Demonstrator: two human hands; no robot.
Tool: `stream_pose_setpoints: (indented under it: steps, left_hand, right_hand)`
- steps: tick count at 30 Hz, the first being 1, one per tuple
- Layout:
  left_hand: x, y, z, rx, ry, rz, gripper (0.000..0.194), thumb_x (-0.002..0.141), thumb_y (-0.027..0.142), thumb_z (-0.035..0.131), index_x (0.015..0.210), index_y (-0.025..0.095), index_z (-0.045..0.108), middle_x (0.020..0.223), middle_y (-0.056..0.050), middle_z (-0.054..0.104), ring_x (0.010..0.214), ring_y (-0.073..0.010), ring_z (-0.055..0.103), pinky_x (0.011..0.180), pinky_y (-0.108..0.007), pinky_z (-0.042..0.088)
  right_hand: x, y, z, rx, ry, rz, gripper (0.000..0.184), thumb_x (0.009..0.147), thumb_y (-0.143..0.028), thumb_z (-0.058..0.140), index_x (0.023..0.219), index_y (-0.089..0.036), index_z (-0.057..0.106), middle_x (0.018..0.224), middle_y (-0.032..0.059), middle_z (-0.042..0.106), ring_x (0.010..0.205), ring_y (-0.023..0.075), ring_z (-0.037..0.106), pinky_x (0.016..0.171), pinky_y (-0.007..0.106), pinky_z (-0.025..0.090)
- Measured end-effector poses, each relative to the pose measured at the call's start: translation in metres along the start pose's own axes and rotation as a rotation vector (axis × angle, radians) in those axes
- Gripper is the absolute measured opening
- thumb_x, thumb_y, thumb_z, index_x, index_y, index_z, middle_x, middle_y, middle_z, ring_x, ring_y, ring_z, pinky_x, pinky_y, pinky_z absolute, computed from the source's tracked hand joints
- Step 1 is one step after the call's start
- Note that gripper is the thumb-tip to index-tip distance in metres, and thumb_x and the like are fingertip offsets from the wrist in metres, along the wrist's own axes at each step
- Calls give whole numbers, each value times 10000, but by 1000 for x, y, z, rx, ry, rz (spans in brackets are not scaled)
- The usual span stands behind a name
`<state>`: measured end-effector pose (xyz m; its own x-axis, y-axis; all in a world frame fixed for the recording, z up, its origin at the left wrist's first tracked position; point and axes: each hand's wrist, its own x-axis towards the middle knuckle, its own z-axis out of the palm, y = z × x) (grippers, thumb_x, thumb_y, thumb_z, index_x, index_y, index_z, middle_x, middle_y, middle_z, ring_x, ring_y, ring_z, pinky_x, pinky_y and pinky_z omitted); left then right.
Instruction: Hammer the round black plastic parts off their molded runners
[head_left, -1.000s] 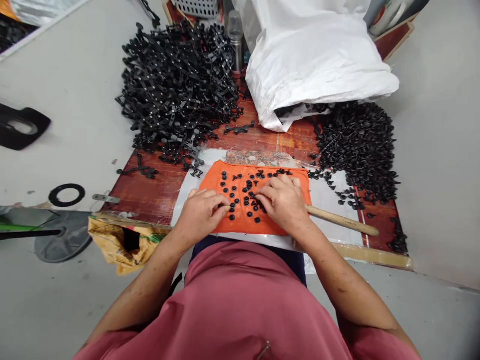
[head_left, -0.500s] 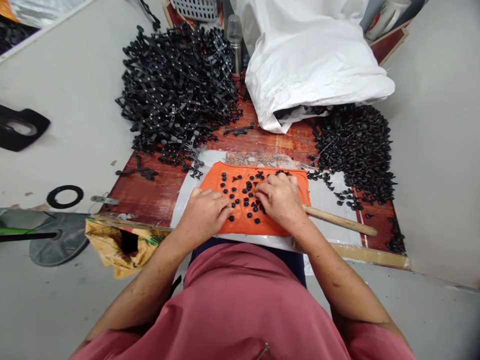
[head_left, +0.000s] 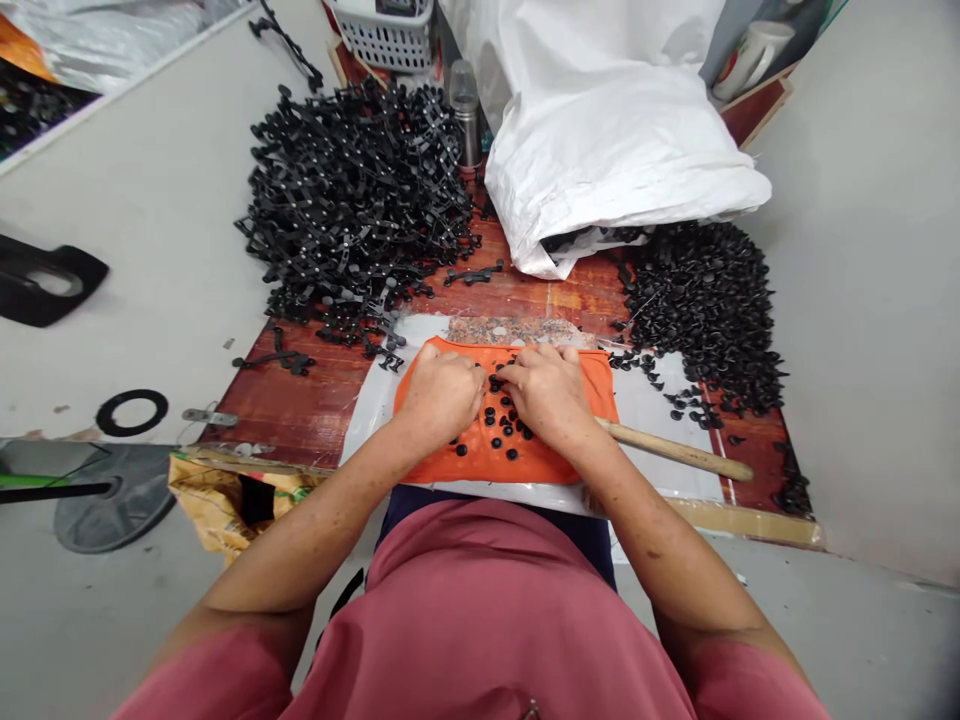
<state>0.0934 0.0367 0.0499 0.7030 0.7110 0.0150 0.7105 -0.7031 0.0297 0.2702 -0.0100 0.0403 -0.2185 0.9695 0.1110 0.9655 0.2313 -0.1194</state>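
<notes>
My left hand (head_left: 448,388) is closed over the upper part of an orange cloth (head_left: 420,462), knuckles up. Beside it, nearly touching, my right hand (head_left: 546,388) has its fingers curled together. Small round black plugs (head_left: 491,420) are scattered on the cloth between and below the hands. Some sit right at my right fingertips. What either hand pinches is hidden under the fingers. A wooden stick (head_left: 679,450) lies to the right, its near end under my right wrist.
Linked black strap-like parts form a big heap (head_left: 352,200) at the back left. More black plugs make a pile (head_left: 705,310) at the right, by a white sack (head_left: 622,140). Behind stand a grey basket (head_left: 386,35) and a metal flask (head_left: 467,120). A yellow bag (head_left: 214,500) hangs at the front left.
My left hand has moved up and right across the cloth, closer to my right hand. My right hand has shifted only slightly. The camera view has tilted a little.
</notes>
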Motion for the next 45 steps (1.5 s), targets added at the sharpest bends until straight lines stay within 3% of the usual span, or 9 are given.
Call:
stream_pose_setpoints:
  steps: [6, 12, 16, 21, 26, 32, 37, 40, 45]
  left_hand:
    - [3, -10, -4, -41, -24, 1, 232, 930, 299, 562, 815, 193, 733, 851, -113, 757, 822, -283, 660, 814, -447, 358]
    - [23, -16, -3, -101, 45, 6, 174, 910, 217, 568, 953, 225, 736, 958, -91, 768, 921, -279, 670, 845, -430, 357]
    - [37, -12, 1, -103, -16, 22, 196, 918, 209, 548, 843, 206, 730, 921, -96, 768, 906, -276, 670, 856, -431, 362]
    - [41, -14, 4, -44, 43, -11, 238, 958, 254, 517, 870, 178, 724, 939, -136, 767, 938, -303, 675, 867, -451, 360]
    - [20, -24, -3, -123, 40, 0, 175, 931, 276, 570, 920, 226, 736, 942, -71, 773, 923, -273, 683, 846, -428, 363]
    - [3, -17, -2, -100, -90, 16, 195, 903, 288, 585, 802, 198, 726, 860, -93, 763, 837, -288, 681, 804, -432, 377]
    - [5, -11, 5, -155, -70, -5, 197, 905, 269, 570, 809, 216, 734, 858, -64, 768, 828, -257, 681, 825, -412, 396]
    - [9, -18, 5, -242, -49, 26, 177, 907, 292, 587, 867, 243, 753, 860, -37, 781, 818, -232, 683, 835, -389, 404]
    - [30, -31, 3, -270, 38, -34, 165, 897, 245, 592, 953, 244, 746, 968, -44, 794, 929, -251, 697, 865, -395, 395]
  right_hand:
    - [2, 4, 2, -46, -14, -45, 242, 994, -236, 553, 941, -223, 788, 978, 103, 684, 980, 276, 469, 834, 443, 238]
    - [-4, 10, -1, -101, 41, -42, 295, 1021, -232, 509, 893, -221, 774, 941, 96, 666, 971, 277, 457, 835, 451, 253]
    - [-1, 9, 0, -159, 69, -106, 327, 1033, -202, 476, 892, -204, 771, 954, 111, 666, 990, 286, 443, 933, 481, 244]
    - [-4, 10, -2, -154, -14, -236, 319, 1016, -173, 492, 888, -208, 782, 943, 101, 672, 1014, 286, 447, 1025, 491, 202]
    - [-5, 11, -7, -82, -15, -135, 289, 1011, -191, 515, 916, -224, 786, 900, 90, 670, 938, 270, 468, 914, 453, 255]
    - [10, -3, 0, 25, -48, -174, 281, 1026, -280, 535, 953, -223, 800, 897, 79, 681, 955, 261, 473, 891, 429, 247]
    - [4, 3, -6, 16, -84, -156, 302, 1007, -260, 555, 833, -216, 797, 869, 73, 685, 943, 253, 484, 890, 432, 240]
    - [0, 13, -13, 69, -105, -105, 243, 991, -266, 585, 901, -253, 811, 882, 56, 702, 924, 244, 497, 867, 418, 248]
    - [15, 21, -12, 2, -5, 12, 263, 1012, -244, 539, 991, -245, 802, 977, 92, 718, 976, 265, 503, 883, 427, 256]
